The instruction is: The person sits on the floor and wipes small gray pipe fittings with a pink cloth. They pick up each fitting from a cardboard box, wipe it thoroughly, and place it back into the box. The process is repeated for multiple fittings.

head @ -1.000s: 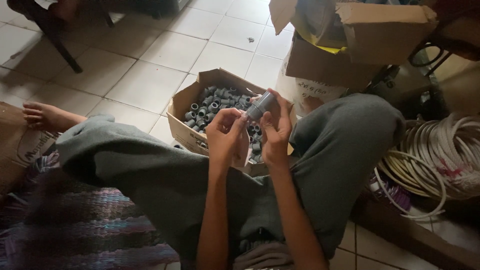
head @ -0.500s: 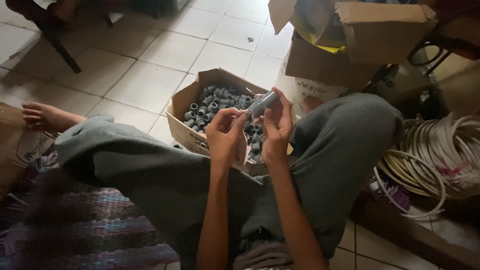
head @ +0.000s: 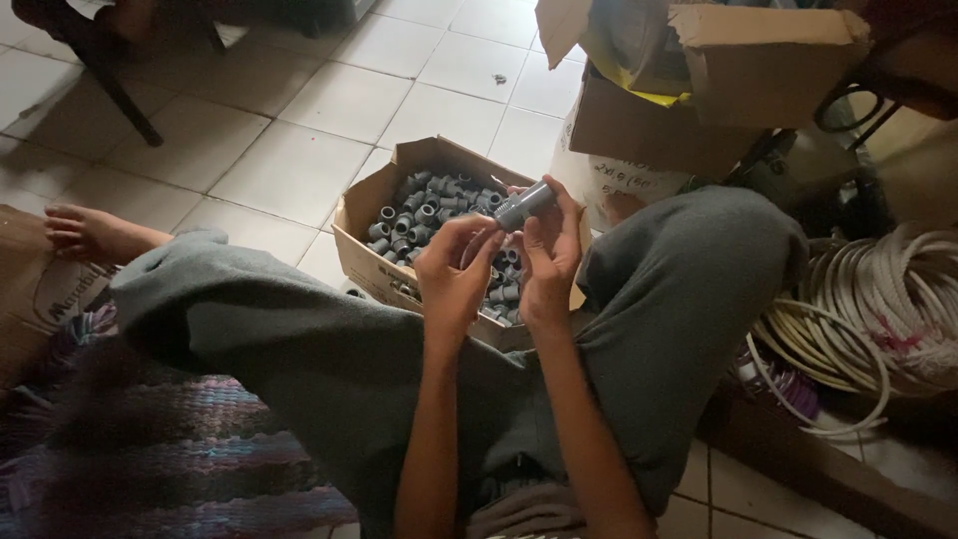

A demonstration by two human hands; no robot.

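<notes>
— Grey pipe fitting (head: 523, 207) is pinched in my right hand (head: 548, 268), thumb on one side and fingers wrapped on the other, just above the open box. Do you see it?

— Yes. And your left hand (head: 454, 271)?

— It is curled, with the fingertips (head: 489, 236) pressed at the lower end of the fitting. Whether they hold some small piece there, I cannot tell; it is too dark.

— So which step is this, in your opinion?

— I judge I am working on the end of one fitting, perhaps joining or checking it. The next move, I think, needs the right hand to hold the piece steady while the left fingers act precisely on the rim.

— What is in the containers?

— The cardboard box (head: 362, 215), directly under and ahead of both hands, is full of many similar grey fittings (head: 419, 212), lying loose. Beyond my right hand, larger cardboard boxes (head: 699, 90) are stacked; their contents I cannot make out, only something yellow. Far to the right of the right hand lies a coil of white cable (head: 878, 309).
</notes>
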